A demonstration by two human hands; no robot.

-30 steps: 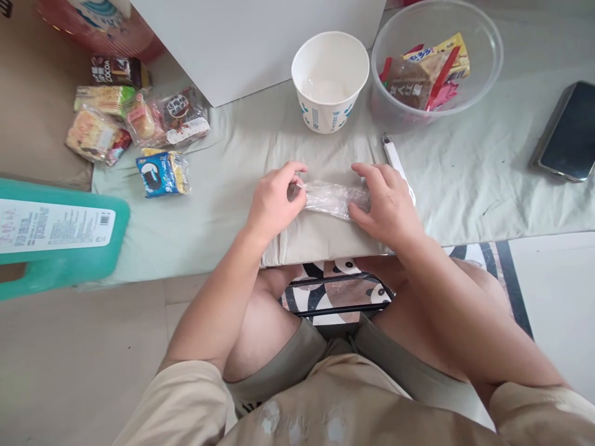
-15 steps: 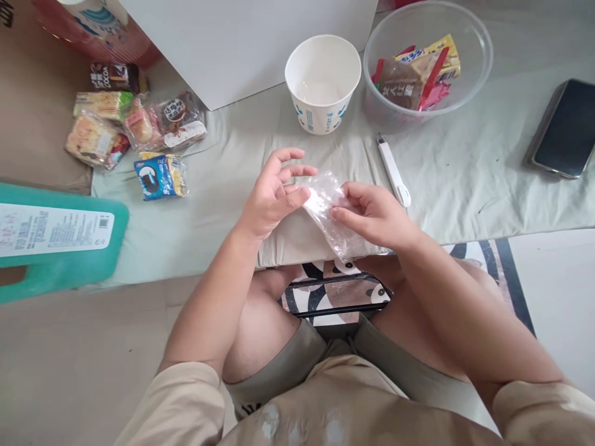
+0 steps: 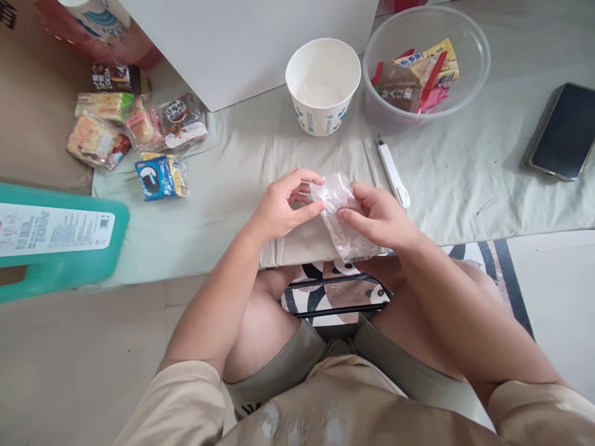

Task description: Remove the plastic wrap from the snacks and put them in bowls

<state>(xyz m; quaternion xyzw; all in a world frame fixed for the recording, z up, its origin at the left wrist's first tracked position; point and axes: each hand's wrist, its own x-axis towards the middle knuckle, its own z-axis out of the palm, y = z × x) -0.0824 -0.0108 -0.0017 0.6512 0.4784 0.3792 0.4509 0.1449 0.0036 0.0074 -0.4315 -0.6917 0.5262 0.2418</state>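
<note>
A clear, crinkled plastic bag [image 3: 341, 220] hangs at the table's front edge. My right hand [image 3: 383, 217] pinches its right side between thumb and fingers. On the other side is my left hand [image 3: 288, 204], its thumb and fingertips apart at the bag's left edge; whether they touch the film I cannot tell. Beyond the hands stands a white paper cup [image 3: 321, 93] with blue print, upright. A white utility knife [image 3: 393, 173] lies on the cloth just past my right hand.
Back right, a clear plastic bowl [image 3: 483, 74] holds several snack packets. A phone [image 3: 562, 130] lies at the right. Several wrapped snacks [image 3: 174, 121] and a blue packet [image 3: 160, 178] lie left, near a green jug [image 3: 116, 248]. A large white box [image 3: 251, 43] stands behind.
My left hand has moved right and slightly nearer to me, to the bag's edge, and its spread fingers have curled inward. The right hand keeps its hold on the bag.
</note>
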